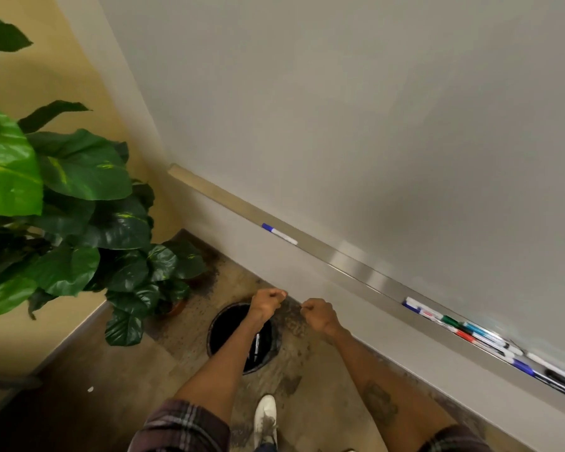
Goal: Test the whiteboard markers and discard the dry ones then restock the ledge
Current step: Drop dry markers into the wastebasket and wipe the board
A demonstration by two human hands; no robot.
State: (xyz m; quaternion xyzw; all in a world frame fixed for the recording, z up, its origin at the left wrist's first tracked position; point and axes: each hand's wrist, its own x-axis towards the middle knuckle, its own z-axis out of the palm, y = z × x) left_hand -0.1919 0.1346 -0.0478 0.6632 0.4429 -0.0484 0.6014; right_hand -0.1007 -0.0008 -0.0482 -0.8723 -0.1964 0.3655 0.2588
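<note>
Plaid sleeves [183, 429] frame the bottom edge, with two bare forearms reaching forward from them and a white shoe [265, 415] on the floor [111, 370] between them.

The left hand [268, 300] hangs over the far rim of a round black bin [216, 316]. Its grip is curled into a fist, and nothing shows inside it. The right hand [318, 313] sits just beside it, apart from it and a little nearer the wall. Its grip is likewise balled up, with nothing visible in it.

Down in the bin, past the left forearm, lies at least one discarded marker [256, 345] with a pale barrel. Its colour is too dim to tell.

On the metal ledge [366, 275] under the whiteboard [372, 109], a single blue-capped marker [279, 234] lies alone, well apart from the rest. Further right along the same ledge is a cluster of markers [490, 340], laid lengthwise and crowded together. Blue, green, red, teal and black caps can be made out, and the row runs off the right edge of the view. The board itself shows no marks.

To the left, a large-leaved green plant [62, 177] stands in the corner against a yellow wall [79, 76]. Its lower leaves are near the bin. A small white scrap [90, 389] lies on the dark floor to the left.
</note>
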